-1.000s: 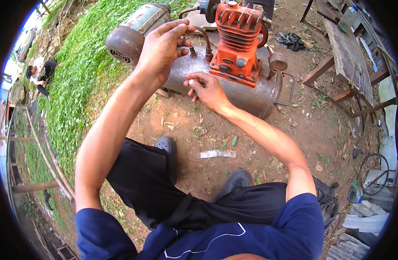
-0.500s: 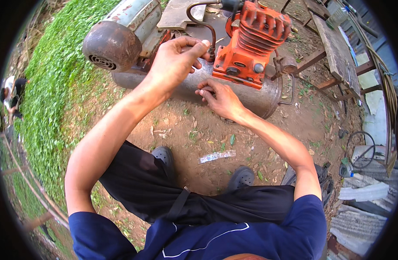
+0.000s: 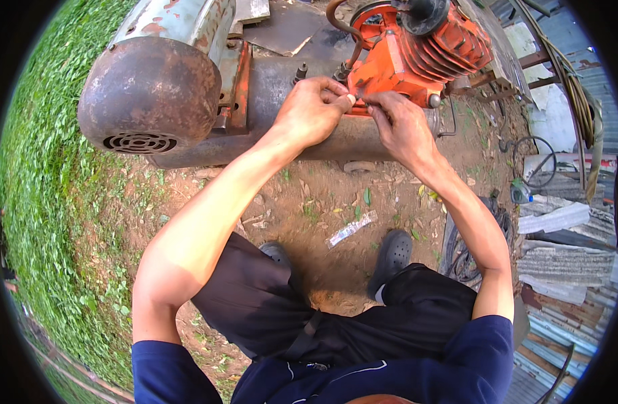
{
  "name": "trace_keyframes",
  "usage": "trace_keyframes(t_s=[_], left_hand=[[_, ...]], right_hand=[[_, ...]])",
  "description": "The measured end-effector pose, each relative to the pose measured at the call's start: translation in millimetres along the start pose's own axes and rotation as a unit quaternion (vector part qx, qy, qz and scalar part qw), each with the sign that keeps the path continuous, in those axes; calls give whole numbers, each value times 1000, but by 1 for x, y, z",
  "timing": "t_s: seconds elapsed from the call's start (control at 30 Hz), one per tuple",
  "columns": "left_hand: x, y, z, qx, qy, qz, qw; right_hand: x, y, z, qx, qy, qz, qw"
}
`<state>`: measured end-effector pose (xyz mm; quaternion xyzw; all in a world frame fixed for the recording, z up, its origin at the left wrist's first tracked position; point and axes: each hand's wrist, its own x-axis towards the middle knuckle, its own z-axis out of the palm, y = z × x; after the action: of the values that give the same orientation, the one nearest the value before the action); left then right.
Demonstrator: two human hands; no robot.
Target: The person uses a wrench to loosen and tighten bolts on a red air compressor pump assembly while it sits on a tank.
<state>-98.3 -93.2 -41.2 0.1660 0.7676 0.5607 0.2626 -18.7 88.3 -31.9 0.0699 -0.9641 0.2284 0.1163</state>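
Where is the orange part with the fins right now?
In the head view, the orange finned pump is at the top, right of centre, atop the grey tank, beyond the right hand and right of the rusty motor.

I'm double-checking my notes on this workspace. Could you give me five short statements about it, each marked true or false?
1. The left hand and right hand are raised close together by the orange pump. True.
2. The rusty motor cover is to the right of the orange pump. False: the rusty motor cover is to its left.
3. Dark clogs are on the person's feet. True.
4. The pale strip lies among the green plants. False: the pale strip lies on bare brown ground.
5. The green plants run along the right edge of the view. False: they are on the left.
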Motion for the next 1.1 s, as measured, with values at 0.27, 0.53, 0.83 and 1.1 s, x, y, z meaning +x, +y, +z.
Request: trace_keyframes(t_s=[0.27, 0.53, 0.83, 1.1], left_hand=[[8, -22, -6, 25, -15, -32, 999], [-12, -25, -30, 161, 36, 11, 986], [-10, -23, -20, 171, 20, 70, 983], [0, -22, -3, 159, -13, 82, 984]], right_hand=[[11, 1, 11, -118, -33, 10, 992], [18, -4, 9, -196, -58, -46, 978], [26, -10, 8, -251, -87, -10, 964], [20, -2, 11, -223, -88, 1, 971]])
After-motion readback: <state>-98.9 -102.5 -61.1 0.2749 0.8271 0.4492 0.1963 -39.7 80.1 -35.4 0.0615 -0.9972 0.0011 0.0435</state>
